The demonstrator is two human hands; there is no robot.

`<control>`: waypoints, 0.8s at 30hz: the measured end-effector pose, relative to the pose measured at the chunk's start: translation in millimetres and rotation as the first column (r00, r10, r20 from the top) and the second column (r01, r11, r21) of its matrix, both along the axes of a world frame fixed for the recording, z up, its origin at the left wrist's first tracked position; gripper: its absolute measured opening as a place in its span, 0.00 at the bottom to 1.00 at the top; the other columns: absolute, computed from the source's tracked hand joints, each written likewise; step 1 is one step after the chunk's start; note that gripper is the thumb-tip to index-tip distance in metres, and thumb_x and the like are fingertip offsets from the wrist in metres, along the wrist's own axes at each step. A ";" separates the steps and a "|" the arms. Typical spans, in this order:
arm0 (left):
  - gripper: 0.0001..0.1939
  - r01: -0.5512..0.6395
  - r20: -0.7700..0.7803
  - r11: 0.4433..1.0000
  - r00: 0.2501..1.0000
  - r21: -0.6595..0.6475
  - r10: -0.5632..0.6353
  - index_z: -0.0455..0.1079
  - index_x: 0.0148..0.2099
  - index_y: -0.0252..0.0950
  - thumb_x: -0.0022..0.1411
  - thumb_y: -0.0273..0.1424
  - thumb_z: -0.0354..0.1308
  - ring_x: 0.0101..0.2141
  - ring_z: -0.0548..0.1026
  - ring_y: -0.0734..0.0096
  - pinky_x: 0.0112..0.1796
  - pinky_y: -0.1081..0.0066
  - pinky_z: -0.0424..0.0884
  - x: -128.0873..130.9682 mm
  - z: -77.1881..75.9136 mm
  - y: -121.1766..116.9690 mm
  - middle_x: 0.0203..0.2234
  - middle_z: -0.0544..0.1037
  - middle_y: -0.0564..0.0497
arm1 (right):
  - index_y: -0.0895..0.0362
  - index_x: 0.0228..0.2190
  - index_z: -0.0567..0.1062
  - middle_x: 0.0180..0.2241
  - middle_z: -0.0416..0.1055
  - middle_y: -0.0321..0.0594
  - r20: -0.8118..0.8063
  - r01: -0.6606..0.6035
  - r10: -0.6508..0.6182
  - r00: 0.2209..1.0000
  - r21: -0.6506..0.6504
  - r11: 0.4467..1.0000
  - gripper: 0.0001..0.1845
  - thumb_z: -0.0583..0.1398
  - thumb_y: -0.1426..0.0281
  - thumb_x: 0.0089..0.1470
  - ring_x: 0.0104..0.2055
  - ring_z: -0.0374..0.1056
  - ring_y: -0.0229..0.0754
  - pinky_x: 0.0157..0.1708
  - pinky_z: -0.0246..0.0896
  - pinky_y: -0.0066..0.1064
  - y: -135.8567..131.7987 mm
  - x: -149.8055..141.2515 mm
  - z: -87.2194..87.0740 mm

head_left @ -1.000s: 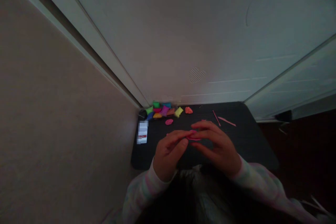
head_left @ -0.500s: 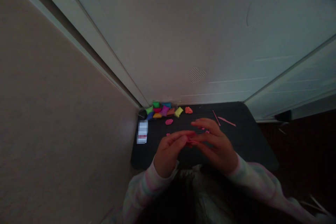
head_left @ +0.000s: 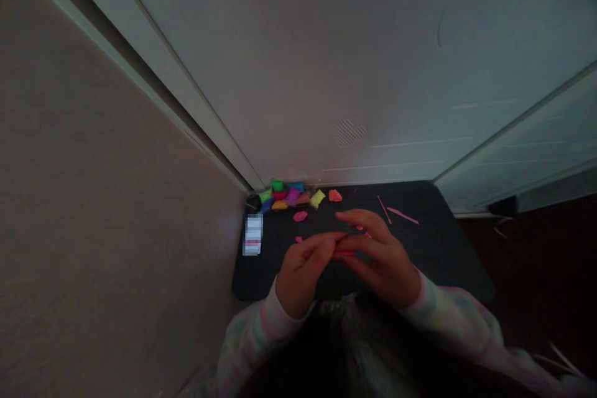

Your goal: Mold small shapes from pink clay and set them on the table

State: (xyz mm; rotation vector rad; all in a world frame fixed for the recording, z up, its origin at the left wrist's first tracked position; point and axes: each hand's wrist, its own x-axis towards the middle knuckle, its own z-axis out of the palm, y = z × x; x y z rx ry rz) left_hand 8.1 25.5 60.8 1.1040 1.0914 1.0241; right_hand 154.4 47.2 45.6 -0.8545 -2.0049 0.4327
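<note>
Above the dark table (head_left: 289, 280), my left hand (head_left: 305, 264) and my right hand (head_left: 385, 258) meet at a small piece of pink modelling clay (head_left: 344, 252). My left thumb and fingers pinch it from the left. My right thumb and a finger hold its other side, while the right index finger stretches out above. Fingers cover most of the clay, so its full shape is hidden. Beyond the hands lies a flat pink clay lump (head_left: 300, 216). A smaller pink bit (head_left: 299, 239) rests by my left fingers, and more pink bits (head_left: 368, 235) show behind my right hand.
Several coloured clay packets (head_left: 293, 196) are bunched at the back left, with an orange crumpled piece (head_left: 334, 196) beside them. A blurred white object (head_left: 252, 234) lies at the left edge. Two pink modelling tools (head_left: 403, 216) are at the right. A white panel (head_left: 396, 155) rises behind.
My fingers have shifted slightly around the clay, and the right ones have closed in a little toward the left hand. Everything on the table stays in place.
</note>
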 end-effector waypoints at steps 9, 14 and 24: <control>0.15 -0.021 -0.001 1.000 1.000 -0.004 0.021 0.74 0.38 0.36 0.57 0.37 0.50 0.38 0.74 0.66 0.41 0.70 0.69 -1.9 -7.4 0.7 0.36 0.78 0.48 | 0.57 0.29 0.73 0.45 0.67 0.47 0.026 -0.042 0.041 0.999 0.022 0.999 0.04 0.57 0.75 0.49 0.49 0.60 0.47 0.47 0.58 0.42 0.1 2.3 1.9; 0.14 -0.060 -0.049 0.997 0.997 0.056 0.063 0.72 0.40 0.35 0.59 0.34 0.47 0.38 0.74 0.68 0.41 0.70 0.69 -2.5 -7.5 0.8 0.36 0.78 0.48 | 0.56 0.37 0.72 0.50 0.62 0.49 0.059 -0.073 0.074 0.996 -0.010 0.997 0.10 0.55 0.71 0.51 0.50 0.58 0.48 0.47 0.58 0.43 -3.6 6.8 1.3; 0.17 -0.107 -0.295 0.912 0.926 0.396 0.236 0.65 0.49 0.37 0.55 0.23 0.52 0.38 0.74 0.70 0.41 0.70 0.70 3.6 -14.8 -2.5 0.38 0.77 0.48 | 0.56 0.30 0.69 0.27 0.70 0.39 -0.056 0.105 -0.130 0.990 -0.324 0.940 0.05 0.55 0.69 0.51 0.29 0.66 0.38 0.29 0.63 0.29 -4.2 1.2 0.3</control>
